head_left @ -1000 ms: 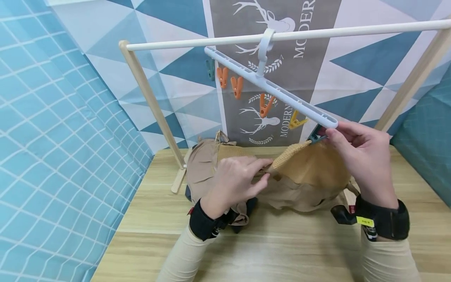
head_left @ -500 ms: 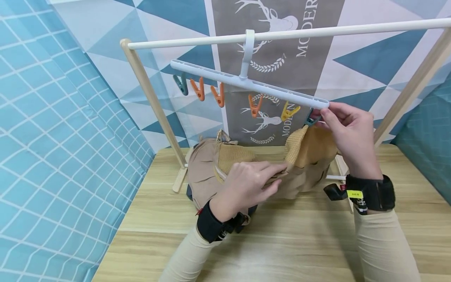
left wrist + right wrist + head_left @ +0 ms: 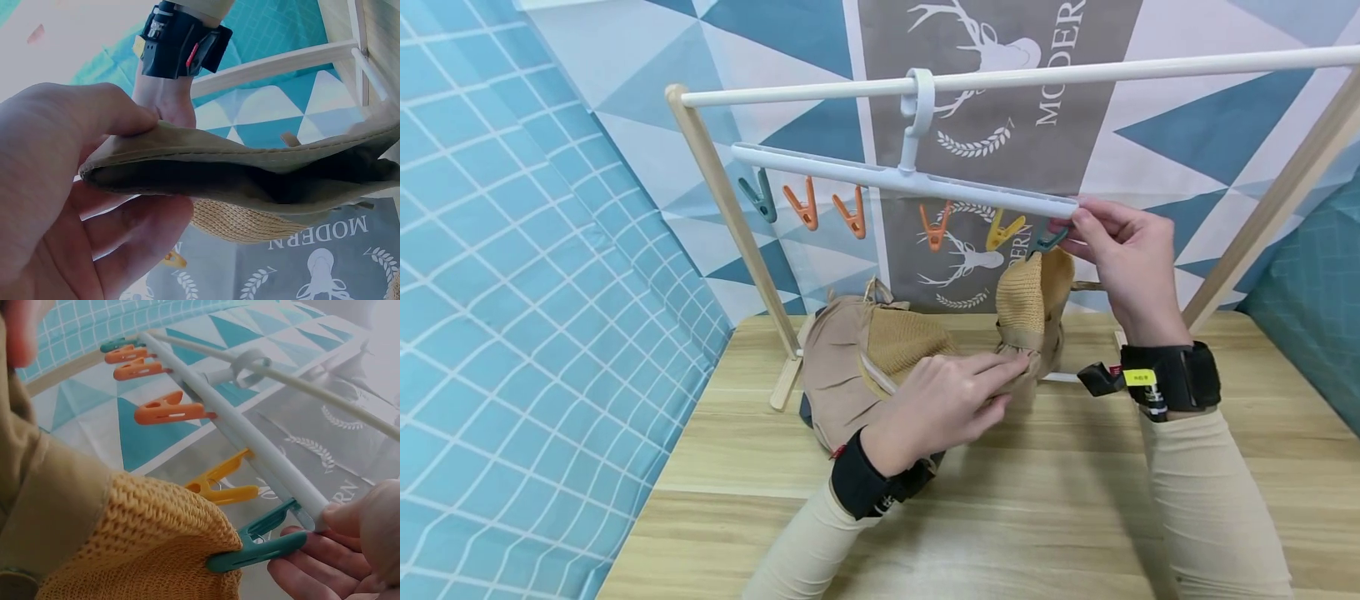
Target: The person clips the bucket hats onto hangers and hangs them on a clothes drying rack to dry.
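My right hand [image 3: 1131,271] pinches the right end of a pale blue hanger [image 3: 865,173], thumb on top and fingers underneath, beside a teal clothespin [image 3: 253,550]. That clothespin bites the edge of a tan cloth sun hat [image 3: 1021,298] with a woven straw-like section, so the hat hangs from the hanger. Lower down, my left hand [image 3: 951,404] pinches the hat's cloth edge between thumb and fingers. A dark fold gapes along this cloth [image 3: 231,153] in the left wrist view. From the hanger also dangle a yellow clothespin [image 3: 1003,229], several orange clothespins [image 3: 853,215] and another teal one.
The hanger hooks over a white rail [image 3: 1075,77] on a wooden stand [image 3: 730,217]. A second tan item with a woven patch [image 3: 842,354] lies on the wooden table [image 3: 722,467] at the left, partly behind my left hand. Patterned cloth [image 3: 1195,133] backs the stand.
The hanger has slid left along the rail, and its right end has risen. My right hand moved up and left with it. The hat lifted, while my left hand shifted right, keeping its cloth pinched.
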`<action>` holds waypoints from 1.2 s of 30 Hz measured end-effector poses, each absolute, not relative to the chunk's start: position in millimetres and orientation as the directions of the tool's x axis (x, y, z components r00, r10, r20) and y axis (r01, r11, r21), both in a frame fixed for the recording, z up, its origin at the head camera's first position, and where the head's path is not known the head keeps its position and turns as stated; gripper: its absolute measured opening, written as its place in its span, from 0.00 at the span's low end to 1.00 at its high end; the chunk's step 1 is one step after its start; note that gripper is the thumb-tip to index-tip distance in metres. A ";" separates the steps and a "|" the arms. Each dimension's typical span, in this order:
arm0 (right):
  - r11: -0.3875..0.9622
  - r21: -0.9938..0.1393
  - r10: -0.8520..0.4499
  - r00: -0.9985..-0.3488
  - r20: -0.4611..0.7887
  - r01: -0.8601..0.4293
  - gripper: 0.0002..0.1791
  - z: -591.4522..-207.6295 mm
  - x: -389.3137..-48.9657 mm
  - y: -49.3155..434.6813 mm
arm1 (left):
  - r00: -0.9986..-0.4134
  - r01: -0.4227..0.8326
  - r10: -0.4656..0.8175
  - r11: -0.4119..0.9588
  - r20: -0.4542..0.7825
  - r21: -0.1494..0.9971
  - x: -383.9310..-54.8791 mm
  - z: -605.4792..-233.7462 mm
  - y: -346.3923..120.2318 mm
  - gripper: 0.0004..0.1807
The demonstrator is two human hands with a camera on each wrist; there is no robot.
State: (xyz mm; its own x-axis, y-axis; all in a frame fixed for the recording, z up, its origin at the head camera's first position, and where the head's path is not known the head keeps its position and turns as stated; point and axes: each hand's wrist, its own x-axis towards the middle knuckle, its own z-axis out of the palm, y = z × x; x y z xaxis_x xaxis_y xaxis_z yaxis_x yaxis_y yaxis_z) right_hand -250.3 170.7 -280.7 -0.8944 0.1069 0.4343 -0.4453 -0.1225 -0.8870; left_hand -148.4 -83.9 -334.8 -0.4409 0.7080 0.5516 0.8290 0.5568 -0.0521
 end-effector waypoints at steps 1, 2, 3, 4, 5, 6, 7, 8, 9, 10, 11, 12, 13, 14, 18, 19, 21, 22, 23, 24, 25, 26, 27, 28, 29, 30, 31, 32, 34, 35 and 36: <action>-0.135 -0.886 0.106 -0.895 0.433 -0.444 0.18 -281.1 -251.9 169.9 | -0.440 0.830 0.708 0.556 0.553 -0.052 -148.6 -335.3 -83.8 0.23; -0.144 -0.885 0.102 -0.896 0.432 -0.443 0.18 -281.5 -253.2 169.1 | -0.441 0.831 0.707 0.554 0.553 -0.047 -148.9 -335.7 -83.8 0.23; -0.151 -0.883 0.096 -0.896 0.434 -0.444 0.18 -282.0 -254.4 168.3 | -0.441 0.833 0.708 0.552 0.551 -0.043 -149.4 -336.0 -83.8 0.23; -0.156 -0.882 0.091 -0.895 0.436 -0.445 0.18 -282.6 -255.3 167.4 | -0.442 0.834 0.709 0.550 0.549 -0.039 -149.7 -336.3 -83.8 0.23; -0.160 -0.880 0.088 -0.894 0.438 -0.447 0.19 -283.1 -256.1 166.6 | -0.444 0.835 0.710 0.549 0.547 -0.035 -150.1 -336.6 -83.9 0.23; -0.162 -0.879 0.087 -0.894 0.440 -0.449 0.19 -283.6 -256.7 165.9 | -0.446 0.836 0.711 0.548 0.544 -0.031 -150.4 -336.8 -84.0 0.23; -0.162 -0.878 0.088 -0.893 0.442 -0.450 0.20 -284.1 -257.0 165.8 | -0.447 0.837 0.713 0.546 0.540 -0.029 -150.7 -337.0 -83.7 0.23; -0.161 -0.877 0.088 -0.892 0.444 -0.452 0.21 -284.5 -257.0 165.7 | -0.448 0.838 0.715 0.546 0.537 -0.027 -150.9 -337.0 -83.4 0.23; -0.156 -0.877 0.089 -0.891 0.445 -0.454 0.21 -284.8 -257.1 165.6 | -0.449 0.838 0.715 0.546 0.536 -0.026 -151.0 -336.9 -83.2 0.23; -0.152 -0.878 0.091 -0.891 0.446 -0.454 0.21 -285.0 -257.1 165.7 | -0.450 0.837 0.715 0.546 0.536 -0.025 -151.1 -336.9 -83.0 0.23; -0.149 -0.878 0.092 -0.891 0.445 -0.454 0.22 -285.1 -257.2 165.8 | -0.450 0.837 0.714 0.547 0.537 -0.026 -151.2 -336.9 -82.8 0.23; -0.140 -0.880 0.094 -0.891 0.445 -0.454 0.22 -285.1 -257.1 166.0 | -0.449 0.836 0.713 0.547 0.539 -0.027 -151.2 -336.8 -82.7 0.23; -0.132 -0.881 0.096 -0.890 0.445 -0.454 0.23 -285.0 -257.0 166.2 | -0.448 0.836 0.711 0.548 0.542 -0.029 -151.2 -336.8 -82.5 0.23; -0.123 -0.882 0.099 -0.890 0.445 -0.455 0.23 -284.9 -256.9 166.6 | -0.446 0.835 0.708 0.549 0.548 -0.030 -151.2 -336.9 -82.5 0.23; -0.123 -0.873 0.119 -0.880 0.459 -0.472 0.22 -284.3 -256.6 169.0 | -0.433 0.832 0.693 0.554 0.576 -0.042 -152.0 -338.0 -82.4 0.22; -0.132 -0.868 0.125 -0.877 0.464 -0.478 0.22 -284.2 -256.5 169.9 | -0.430 0.829 0.689 0.558 0.584 -0.048 -152.5 -338.5 -82.4 0.22; -0.148 -0.860 0.137 -0.871 0.472 -0.489 0.21 -284.3 -256.0 172.6 | -0.425 0.827 0.679 0.561 0.598 -0.049 -153.3 -339.2 -82.6 0.21; -0.155 -0.856 0.145 -0.868 0.475 -0.494 0.20 -284.4 -255.8 174.4 | -0.424 0.825 0.674 0.563 0.605 -0.048 -153.9 -339.7 -82.6 0.21; -0.158 -0.853 0.153 -0.865 0.477 -0.498 0.20 -284.6 -255.5 176.4 | -0.424 0.825 0.668 0.564 0.611 -0.045 -154.5 -340.2 -82.7 0.21; -0.165 -0.849 0.160 -0.863 0.479 -0.501 0.20 -284.8 -255.2 178.6 | -0.424 0.823 0.663 0.567 0.618 -0.043 -155.1 -340.5 -82.6 0.21; -0.165 -0.847 0.169 -0.861 0.480 -0.505 0.20 -285.1 -254.9 181.0 | -0.424 0.821 0.657 0.570 0.623 -0.042 -155.5 -340.6 -82.8 0.21; -0.173 -0.845 0.177 -0.860 0.478 -0.506 0.20 -285.4 -254.7 183.6 | -0.424 0.821 0.651 0.570 0.630 -0.035 -155.9 -340.8 -82.7 0.22; -0.183 -0.843 0.184 -0.860 0.476 -0.506 0.20 -285.6 -254.6 186.3 | -0.426 0.820 0.643 0.572 0.637 -0.030 -156.7 -341.2 -82.6 0.22; -0.192 -0.840 0.192 -0.859 0.474 -0.507 0.21 -285.9 -254.5 189.0 | -0.427 0.818 0.635 0.575 0.643 -0.025 -157.0 -341.1 -82.4 0.22; -0.204 -0.839 0.199 -0.860 0.469 -0.505 0.22 -286.3 -254.4 192.1 | -0.431 0.816 0.628 0.578 0.648 -0.018 -157.4 -341.0 -82.3 0.23; -0.219 -0.837 0.205 -0.862 0.463 -0.502 0.22 -286.6 -254.3 195.1 | -0.434 0.814 0.623 0.581 0.651 -0.012 -157.7 -341.1 -82.2 0.23; -0.234 -0.835 0.212 -0.864 0.456 -0.498 0.22 -286.9 -254.2 198.1 | -0.441 0.812 0.617 0.583 0.652 -0.002 -158.1 -341.2 -82.0 0.23; -0.248 -0.834 0.218 -0.867 0.448 -0.493 0.23 -287.1 -253.7 201.2 | -0.445 0.811 0.612 0.586 0.654 0.003 -158.7 -341.7 -81.7 0.23; -0.271 -0.830 0.231 -0.870 0.436 -0.487 0.24 -287.2 -252.2 207.5 | -0.449 0.804 0.604 0.595 0.659 0.002 -159.2 -342.1 -81.4 0.22; -0.283 -0.826 0.238 -0.870 0.432 -0.487 0.25 -287.3 -251.6 210.7 | -0.450 0.800 0.601 0.599 0.660 0.000 -159.4 -342.6 -81.3 0.22; -0.297 -0.822 0.244 -0.871 0.426 -0.486 0.25 -287.4 -250.7 214.2 | -0.450 0.797 0.599 0.604 0.663 -0.005 -159.4 -342.8 -81.2 0.23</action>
